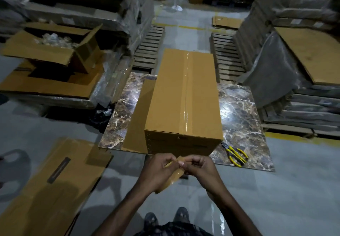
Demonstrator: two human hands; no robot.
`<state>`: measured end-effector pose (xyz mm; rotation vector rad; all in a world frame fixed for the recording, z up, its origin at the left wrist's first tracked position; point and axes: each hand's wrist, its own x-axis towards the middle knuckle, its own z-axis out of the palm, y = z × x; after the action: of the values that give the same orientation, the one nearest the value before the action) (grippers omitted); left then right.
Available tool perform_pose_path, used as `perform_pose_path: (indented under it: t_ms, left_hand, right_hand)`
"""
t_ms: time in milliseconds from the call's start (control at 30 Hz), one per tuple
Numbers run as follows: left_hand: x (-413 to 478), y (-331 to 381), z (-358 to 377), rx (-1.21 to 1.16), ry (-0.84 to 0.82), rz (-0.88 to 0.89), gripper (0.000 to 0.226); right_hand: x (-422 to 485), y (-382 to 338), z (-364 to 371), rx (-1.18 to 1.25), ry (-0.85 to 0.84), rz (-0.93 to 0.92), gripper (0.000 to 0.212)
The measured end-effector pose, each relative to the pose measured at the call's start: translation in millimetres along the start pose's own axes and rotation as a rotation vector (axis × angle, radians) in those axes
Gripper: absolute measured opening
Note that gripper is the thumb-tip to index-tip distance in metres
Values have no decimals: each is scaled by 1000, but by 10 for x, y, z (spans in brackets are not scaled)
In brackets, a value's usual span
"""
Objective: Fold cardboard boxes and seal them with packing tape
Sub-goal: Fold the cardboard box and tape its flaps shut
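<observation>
head | cardboard box (184,97) sits lengthwise mid-slab on the marble slab (239,118), top seam taped | just off the slab's near edge, left hand (158,171) and right hand (200,169) meet, fingers of both pinching the packing tape (174,177) | yellow-handled cutters (236,154) by the near right corner | flat cardboard (55,180) on the floor (276,199), left

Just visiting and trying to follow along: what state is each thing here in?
Middle box: closed, taped along top seam.
Left box: open, flaps up, something clear inside.
Flattened carton: lying on floor, unassembled.
Tape piece: pinched between left hand and right hand.
Yellow-handled tool: lying on marble slab, untouched.
</observation>
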<state>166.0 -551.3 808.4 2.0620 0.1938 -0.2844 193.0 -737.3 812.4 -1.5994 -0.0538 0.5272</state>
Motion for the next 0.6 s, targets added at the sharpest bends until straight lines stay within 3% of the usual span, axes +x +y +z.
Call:
perform_pose_path:
  t_ms: [267,333,367,500,600]
  left_hand:
    - [201,131,-181,184,-109,62,35]
    - [278,174,-290,221,-111,46,62]
    - [320,185,-352,218,-111,55,73]
    - [445,265,-543,78,-156,191,75]
    - [484,267,-643,280,-124,272,83]
  right_hand:
    - [64,-76,-5,-30,168,-11,6]
    - [103,-121,-44,6,193,-9,7]
    - [123,-138,-65,25,206,-4,8]
    - [177,-153,-83,120,299,17,8]
    - [216,-168,-149,135,425,12,5]
